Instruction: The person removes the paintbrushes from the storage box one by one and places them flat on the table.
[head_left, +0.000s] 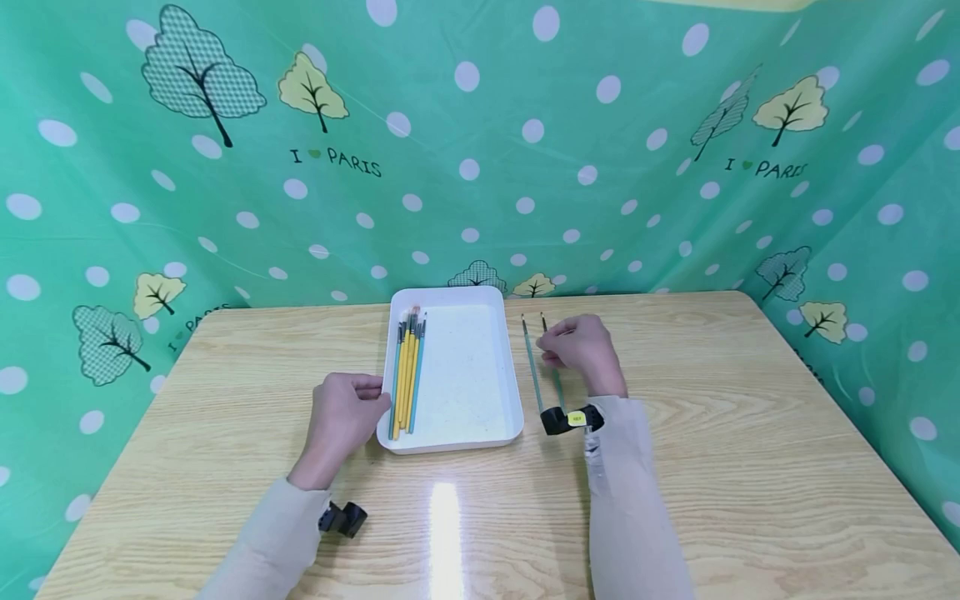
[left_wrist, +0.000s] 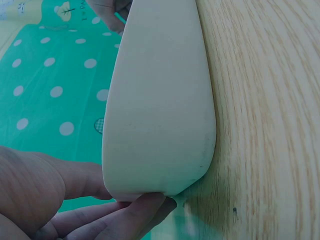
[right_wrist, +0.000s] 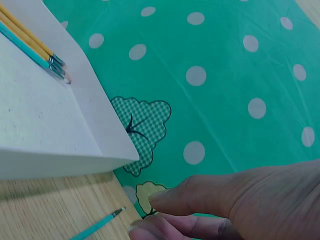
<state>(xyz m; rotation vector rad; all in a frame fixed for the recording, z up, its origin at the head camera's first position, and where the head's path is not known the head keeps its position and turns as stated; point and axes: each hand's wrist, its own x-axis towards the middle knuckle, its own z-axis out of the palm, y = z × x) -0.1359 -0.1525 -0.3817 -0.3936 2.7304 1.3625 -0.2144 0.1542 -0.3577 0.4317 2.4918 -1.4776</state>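
Note:
A shallow white tray sits on the wooden table. Along its left side lie several paintbrushes with yellow and teal handles, bristles away from me. My left hand grips the tray's left wall, thumb by the rim and fingers against the outside, as the left wrist view shows. Right of the tray, a teal paintbrush lies on the table. Beside it is a second paintbrush, partly covered by my right hand. The right thumb and fingers are bent close together over it; whether they pinch it is hidden.
The pale wooden table reaches back to a green dotted curtain, which also hangs at both sides. Each wrist wears a black camera, one at the left wrist and one at the right.

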